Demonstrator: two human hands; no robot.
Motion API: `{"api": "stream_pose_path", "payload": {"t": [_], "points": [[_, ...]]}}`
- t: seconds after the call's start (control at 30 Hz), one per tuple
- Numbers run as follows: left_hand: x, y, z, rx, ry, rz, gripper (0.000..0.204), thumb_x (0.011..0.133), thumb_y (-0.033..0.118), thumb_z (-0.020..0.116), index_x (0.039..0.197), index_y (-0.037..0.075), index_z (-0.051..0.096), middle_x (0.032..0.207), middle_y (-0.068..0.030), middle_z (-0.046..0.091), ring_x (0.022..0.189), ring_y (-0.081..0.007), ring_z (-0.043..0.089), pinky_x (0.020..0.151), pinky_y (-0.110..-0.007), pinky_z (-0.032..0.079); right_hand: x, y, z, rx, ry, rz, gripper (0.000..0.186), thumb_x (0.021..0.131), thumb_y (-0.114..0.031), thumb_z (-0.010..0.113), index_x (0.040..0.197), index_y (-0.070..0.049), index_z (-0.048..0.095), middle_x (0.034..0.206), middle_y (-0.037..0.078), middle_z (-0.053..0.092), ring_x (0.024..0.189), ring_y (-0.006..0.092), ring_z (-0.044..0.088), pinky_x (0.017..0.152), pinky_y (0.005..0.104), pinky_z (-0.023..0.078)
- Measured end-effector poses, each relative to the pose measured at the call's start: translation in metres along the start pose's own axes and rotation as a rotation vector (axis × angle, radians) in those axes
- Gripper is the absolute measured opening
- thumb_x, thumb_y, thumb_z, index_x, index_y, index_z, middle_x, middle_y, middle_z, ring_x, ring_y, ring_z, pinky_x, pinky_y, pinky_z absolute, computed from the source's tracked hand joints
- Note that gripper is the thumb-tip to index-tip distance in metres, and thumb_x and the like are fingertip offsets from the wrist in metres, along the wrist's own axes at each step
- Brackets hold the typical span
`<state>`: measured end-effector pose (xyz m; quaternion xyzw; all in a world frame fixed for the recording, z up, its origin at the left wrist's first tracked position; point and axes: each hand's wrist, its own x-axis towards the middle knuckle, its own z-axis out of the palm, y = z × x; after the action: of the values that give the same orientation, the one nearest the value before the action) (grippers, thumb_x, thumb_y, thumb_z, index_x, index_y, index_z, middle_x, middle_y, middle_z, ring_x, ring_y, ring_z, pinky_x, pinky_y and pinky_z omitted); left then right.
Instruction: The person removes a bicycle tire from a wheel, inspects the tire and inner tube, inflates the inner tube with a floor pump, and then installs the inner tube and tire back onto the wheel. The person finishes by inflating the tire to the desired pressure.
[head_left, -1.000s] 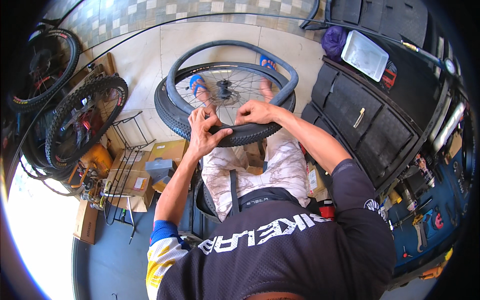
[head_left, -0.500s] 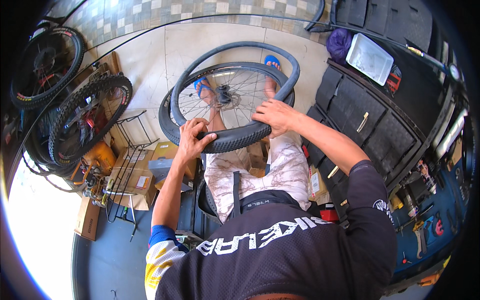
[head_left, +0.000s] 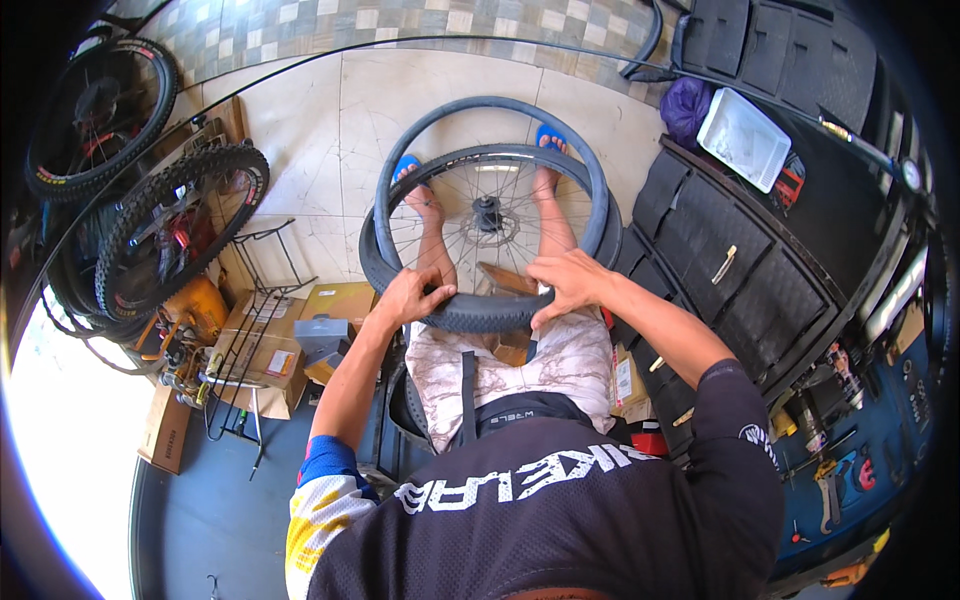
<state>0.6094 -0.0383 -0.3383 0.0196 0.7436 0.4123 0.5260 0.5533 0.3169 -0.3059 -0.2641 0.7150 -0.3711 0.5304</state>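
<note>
A spoked bicycle wheel with a knobby black tyre [head_left: 482, 318] is held in front of my lap, its hub [head_left: 487, 212] and disc rotor facing up. A grey inner tube [head_left: 490, 103] lies loosely over it, its far loop standing out beyond the rim; at the near side it goes into or under the tyre, where I cannot make out its path. My left hand [head_left: 411, 296] grips the near-left of the tyre, thumb on top. At the near-right my right hand [head_left: 570, 280] grips it too, thumb pointing toward me and fingers over the top.
More wheels [head_left: 180, 235] stand at the left beside a black wire rack [head_left: 270, 260] and cardboard boxes [head_left: 262, 350]. To the right is a black drawer cabinet [head_left: 720, 245] with a white bin [head_left: 742, 138] and a purple bag [head_left: 686, 112]. Tools [head_left: 840, 480] hang at the lower right.
The wheel and inner tube have shifted right and nearer to me. Both hands have moved with them, the right one nearer to me along the tyre.
</note>
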Motion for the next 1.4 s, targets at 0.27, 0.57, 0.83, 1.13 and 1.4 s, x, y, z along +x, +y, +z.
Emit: {"api": "stream_pose_path", "payload": {"t": [0.27,0.57,0.83,1.13,1.4], "points": [[0.023,-0.053,0.017,0.156,0.362,-0.003,0.023,0.091,0.024,0.076,0.091,0.000,0.074,0.093,-0.0221,0.072,0.093,-0.0432,0.066,0.087,-0.050,0.053,-0.002,0.119,-0.009,-0.049,0.561,0.682,0.048,0.091,-0.050,0.073,0.116,-0.008,0.067,0.113,0.020,0.066,0.110,0.0378,0.066,0.090,0.0496,0.054],[0.153,-0.036,0.017,0.034,0.464,-0.006,0.039,0.094,0.037,0.073,0.110,0.001,0.074,0.110,-0.0235,0.072,0.107,-0.0400,0.069,0.094,-0.048,0.054,0.027,0.239,-0.022,0.305,0.252,0.946,0.050,0.096,-0.020,0.061,0.145,-0.014,0.059,0.138,0.024,0.064,0.106,0.0326,0.071,0.088,0.0472,0.056],[0.251,0.119,0.162,-0.283,0.064,-0.147,0.079,0.091,0.040,0.075,0.152,-0.001,0.044,0.133,-0.0360,0.061,0.122,-0.0481,0.064,0.105,-0.050,0.050,0.000,0.249,-0.031,0.766,0.314,0.689,0.065,0.086,-0.002,0.063,0.149,-0.016,0.056,0.139,0.020,0.062,0.121,0.0256,0.063,0.096,0.0363,0.053],[0.219,0.106,0.158,-0.242,0.062,-0.338,0.053,0.086,0.030,0.080,0.129,0.004,0.061,0.122,-0.0330,0.068,0.111,-0.0471,0.068,0.098,-0.051,0.053,0.033,0.184,-0.014,-0.296,-0.006,1.049,0.072,0.082,-0.035,0.080,0.139,0.001,0.053,0.141,0.024,0.056,0.130,0.0435,0.056,0.105,0.0558,0.049],[0.204,0.113,0.163,-0.249,-0.015,-0.239,0.041,0.086,0.032,0.081,0.108,-0.001,0.071,0.102,-0.0237,0.076,0.096,-0.0348,0.075,0.084,-0.045,0.057,0.020,0.168,-0.002,-0.071,0.410,1.049,0.033,0.091,-0.017,0.062,0.112,0.008,0.056,0.096,0.036,0.071,0.096,0.0518,0.071,0.089,0.0593,0.056]]}}
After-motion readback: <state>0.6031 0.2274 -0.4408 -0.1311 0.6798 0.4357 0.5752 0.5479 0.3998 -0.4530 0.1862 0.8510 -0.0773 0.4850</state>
